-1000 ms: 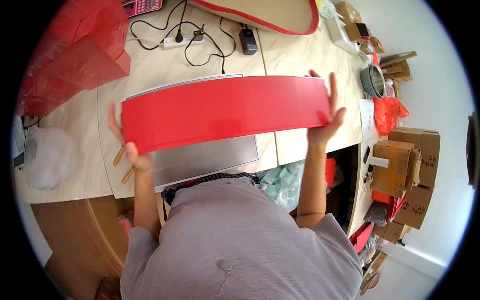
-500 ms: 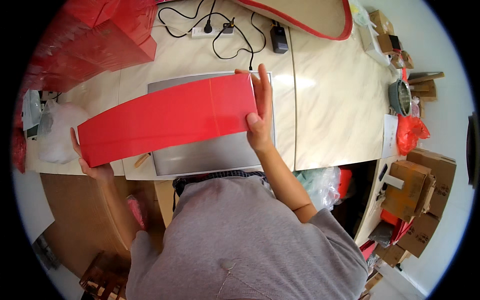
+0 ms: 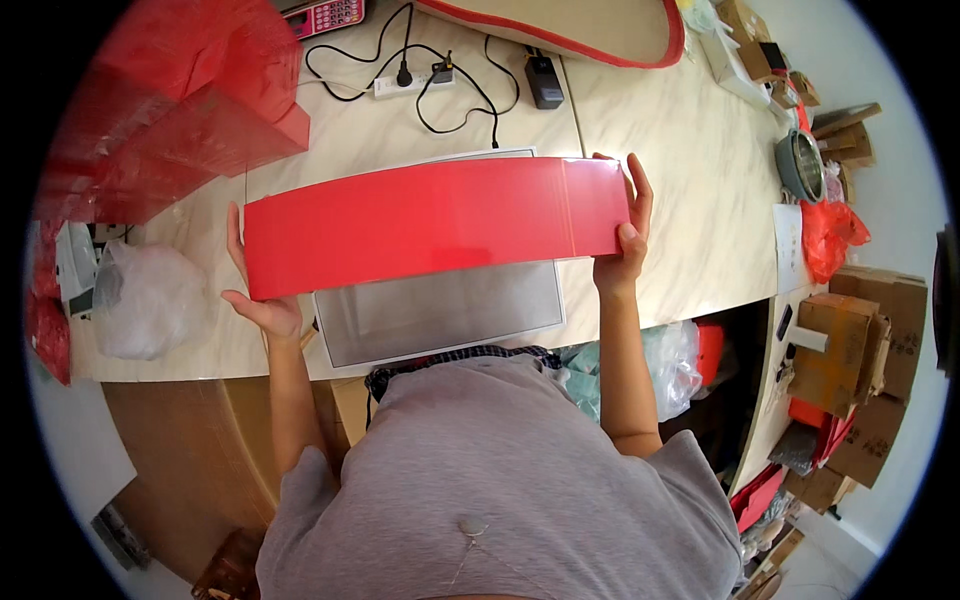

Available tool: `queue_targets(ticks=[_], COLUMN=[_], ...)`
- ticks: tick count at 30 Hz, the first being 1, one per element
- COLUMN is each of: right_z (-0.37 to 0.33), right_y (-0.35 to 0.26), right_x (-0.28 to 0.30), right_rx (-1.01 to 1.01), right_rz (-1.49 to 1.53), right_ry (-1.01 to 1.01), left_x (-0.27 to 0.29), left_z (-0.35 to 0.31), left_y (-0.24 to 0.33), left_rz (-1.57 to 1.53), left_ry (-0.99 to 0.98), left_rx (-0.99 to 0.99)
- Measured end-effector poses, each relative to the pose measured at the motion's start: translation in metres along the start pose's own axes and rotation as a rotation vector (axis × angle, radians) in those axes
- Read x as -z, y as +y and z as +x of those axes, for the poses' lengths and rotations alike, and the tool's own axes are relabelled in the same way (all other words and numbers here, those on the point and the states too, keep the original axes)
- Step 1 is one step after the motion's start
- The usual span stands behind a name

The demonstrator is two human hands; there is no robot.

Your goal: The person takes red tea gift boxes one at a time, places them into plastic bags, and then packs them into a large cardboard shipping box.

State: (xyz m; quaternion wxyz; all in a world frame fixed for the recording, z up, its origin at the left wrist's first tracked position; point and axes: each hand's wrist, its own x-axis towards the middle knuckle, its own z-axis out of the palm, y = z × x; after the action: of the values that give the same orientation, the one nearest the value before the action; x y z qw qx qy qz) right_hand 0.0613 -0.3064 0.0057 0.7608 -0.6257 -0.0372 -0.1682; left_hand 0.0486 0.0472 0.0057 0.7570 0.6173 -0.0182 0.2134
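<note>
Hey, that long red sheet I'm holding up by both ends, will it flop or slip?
The red sheet spans between the left hand and right hand without sagging, so probably fairly stiff. Its glossy face may be slippery. It looks thin, likely light.

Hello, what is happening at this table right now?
A person in a grey shirt holds a long red sheet by its two ends above a pale table. The left hand grips the left end and the right hand grips the right end, so the sheet is stretched flat between them. Under it lies a grey metal plate. Red plastic bags are piled at the far left, and a power strip with black cables lies at the back.
</note>
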Motion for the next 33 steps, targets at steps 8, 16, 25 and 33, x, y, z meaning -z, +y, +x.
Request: queue_targets(ticks=[8,16,25,33], right_z=[-0.003,-0.017,-0.008,-0.03], right_y=[0.009,0.024,0.008,0.005], right_x=[-0.035,-0.13,-0.095,-0.061], right_rx=[-0.005,-0.085,0.149,0.217], right_rz=[-0.083,-0.046,-0.604,-0.836], right_ry=[-0.113,-0.33,-0.796,-0.741], left_x=[0.144,0.233,0.278,0.084], left_z=[-0.03,-0.067,-0.019,0.029], left_y=[-0.116,-0.1,0.027,0.114], left_rz=[0.088,-0.183,0.065,0.128], left_ry=[0.161,0.219,0.297,0.187], left_rx=[0.475,0.888,0.418,0.136])
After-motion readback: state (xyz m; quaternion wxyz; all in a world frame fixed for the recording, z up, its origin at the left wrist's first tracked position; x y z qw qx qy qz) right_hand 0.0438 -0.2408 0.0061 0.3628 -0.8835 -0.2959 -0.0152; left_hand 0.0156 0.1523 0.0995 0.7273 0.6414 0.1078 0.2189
